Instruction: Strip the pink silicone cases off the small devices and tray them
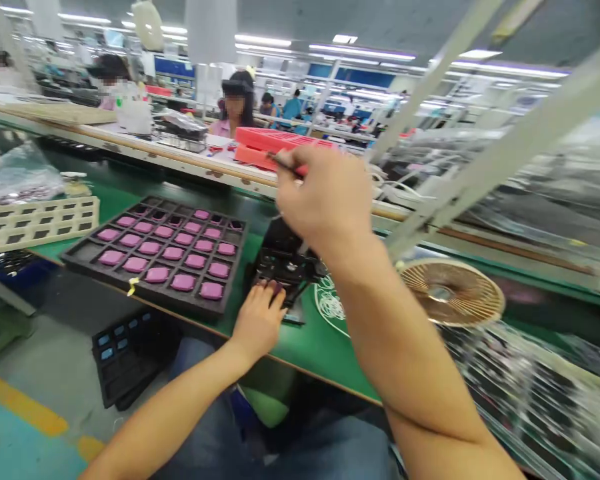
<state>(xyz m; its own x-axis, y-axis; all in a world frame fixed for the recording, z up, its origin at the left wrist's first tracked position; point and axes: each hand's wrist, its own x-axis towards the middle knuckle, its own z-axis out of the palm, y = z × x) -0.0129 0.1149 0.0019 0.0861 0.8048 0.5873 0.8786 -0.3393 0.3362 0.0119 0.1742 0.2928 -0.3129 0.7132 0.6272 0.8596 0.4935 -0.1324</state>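
So, from the head camera, the person's right hand is raised above a black fixture on a green bench mat, pinching a slim dark tool with a red handle in a narrow grip between thumb and fingers. The left hand sits lower, its fingertips resting at the fixture's near edge; whether they hold anything there, I cannot tell.

Just left of the fixture lies one black rectangular grid tray, its pockets filled with rounded pink pads. There are about twenty, though the angle prevents an exact count, and a few far pockets look dark.

Further left on the bench is one cream tray with square dark pockets. Below the bench edge, a black tray holds roughly five small blue pieces.

Across the far bench sit two red plastic trays, one on the other, near a seated co-worker. A round tan fan lies to the right of the right forearm.
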